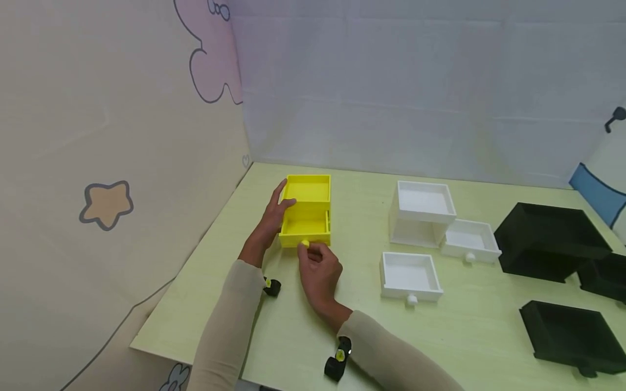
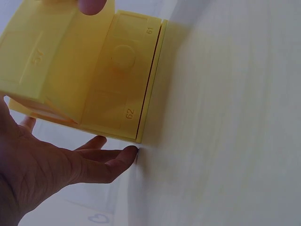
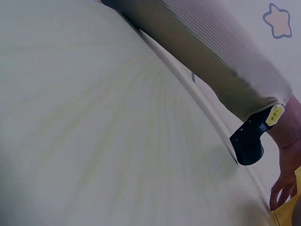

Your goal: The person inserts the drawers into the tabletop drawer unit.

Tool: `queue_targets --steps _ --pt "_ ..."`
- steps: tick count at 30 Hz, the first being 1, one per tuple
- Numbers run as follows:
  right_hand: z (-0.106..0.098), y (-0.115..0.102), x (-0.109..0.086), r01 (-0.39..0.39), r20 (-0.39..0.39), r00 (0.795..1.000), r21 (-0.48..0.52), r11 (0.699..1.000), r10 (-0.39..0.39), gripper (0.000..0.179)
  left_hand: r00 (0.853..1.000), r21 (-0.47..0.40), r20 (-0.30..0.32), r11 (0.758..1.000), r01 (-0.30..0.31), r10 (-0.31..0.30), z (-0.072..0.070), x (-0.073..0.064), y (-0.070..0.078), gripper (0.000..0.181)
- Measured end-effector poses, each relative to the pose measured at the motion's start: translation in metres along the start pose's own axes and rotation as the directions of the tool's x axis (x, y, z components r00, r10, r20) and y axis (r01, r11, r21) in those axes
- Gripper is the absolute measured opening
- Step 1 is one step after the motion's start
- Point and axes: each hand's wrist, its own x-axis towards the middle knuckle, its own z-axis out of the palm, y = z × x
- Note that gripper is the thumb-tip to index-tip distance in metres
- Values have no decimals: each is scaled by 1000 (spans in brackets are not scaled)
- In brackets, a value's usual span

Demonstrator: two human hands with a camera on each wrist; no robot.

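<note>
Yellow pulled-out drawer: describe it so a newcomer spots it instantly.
On the pale table, the yellow cabinet stands against the left hand. Its upper drawer juts out front, knob pinched by the right hand. Unlike the closed lower drawer, it is pulled out with its inside showing.

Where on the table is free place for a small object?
Bare: table left of the left sleeve; between yellow cabinet and white cabinet; between front white drawer and front black drawer. Crowded: at the yellow cabinet, with left hand beside, right hand in front; where the rear white drawer nears the black cabinet.
</note>
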Motion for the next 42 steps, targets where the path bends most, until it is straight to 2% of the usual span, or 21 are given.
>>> queue_targets --steps 17,24,33,42 --pt "5 0 -6 22 -24 999 5 1000 -22 15 1000 -8 1 1000 -17 17 -1 -1 -2 58" --pt "5 -2 -5 12 -17 1000 6 1000 -12 16 1000 34 -13 999 -27 27 0 0 0 58" --pt "7 -5 -3 24 -23 999 14 1000 -24 17 999 39 -22 999 -28 29 -1 1 -3 56" --pt "6 0 0 84 -26 996 -16 996 -84 14 1000 20 -1 1000 -18 18 -1 0 -1 57"
